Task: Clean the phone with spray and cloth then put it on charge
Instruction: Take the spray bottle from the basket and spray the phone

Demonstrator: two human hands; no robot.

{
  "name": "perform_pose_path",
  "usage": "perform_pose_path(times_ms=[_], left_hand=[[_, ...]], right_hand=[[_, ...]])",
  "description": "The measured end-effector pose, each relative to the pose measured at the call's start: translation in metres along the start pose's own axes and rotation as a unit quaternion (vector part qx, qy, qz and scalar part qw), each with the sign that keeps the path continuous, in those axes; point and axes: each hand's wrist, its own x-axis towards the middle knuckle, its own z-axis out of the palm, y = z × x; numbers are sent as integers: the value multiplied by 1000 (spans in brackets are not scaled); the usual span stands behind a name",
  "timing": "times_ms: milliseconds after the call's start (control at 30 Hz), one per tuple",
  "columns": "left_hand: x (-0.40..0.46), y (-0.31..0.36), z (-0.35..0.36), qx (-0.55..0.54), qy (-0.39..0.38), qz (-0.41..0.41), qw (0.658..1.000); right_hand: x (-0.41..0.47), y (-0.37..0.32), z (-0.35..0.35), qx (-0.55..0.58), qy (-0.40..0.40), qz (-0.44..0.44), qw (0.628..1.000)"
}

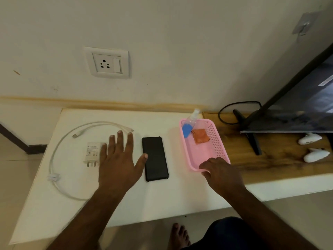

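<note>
Both empty: left hand spread beside phone; right hand, fingers loosely bent, at pink basket. Reach forward to spray bottle beyond, lift upright.

Cream wall, white table

Your left hand lies spread wide, palm down, all four fingers straight and fanned forward, the thumb stretched out to your right. It holds nothing. Your left forearm runs bare from the lower left corner up to the wrist, angled toward the middle of the view. Your right hand reaches forward on the other side, knuckles up, its fingers bent downward at the front so their tips are partly hidden; whether they pinch anything cannot be told. Your right forearm, also bare, rises from the lower right corner. Your two hands are well apart, neither touching the other. One bare foot shows below, between your arms.
</note>
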Motion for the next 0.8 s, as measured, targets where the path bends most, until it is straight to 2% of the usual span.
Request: perform_pose_path(times_ms=[200,267,367,467,567,667,800], left_hand=[[-14,-8,32,52,-172,4,984],[-18,-11,34,77,-203,3,976],[-20,-12,35,84,-211,6,974],[-18,-10,36,84,-196,13,977],[-18,-9,38,98,-175,19,979],[-18,-10,39,110,-171,20,979],[-18,-11,38,123,-173,21,977]], right_hand=[[-1,-6,-7,42,-59,42,996],[0,-7,-15,79,-64,58,993],[2,-6,-32,165,-18,64,984],[17,-4,-53,272,43,81,958],[52,-3,-68,305,70,120,942],[90,-4,-69,379,101,165,905],[126,-8,-54,398,101,180,894]])
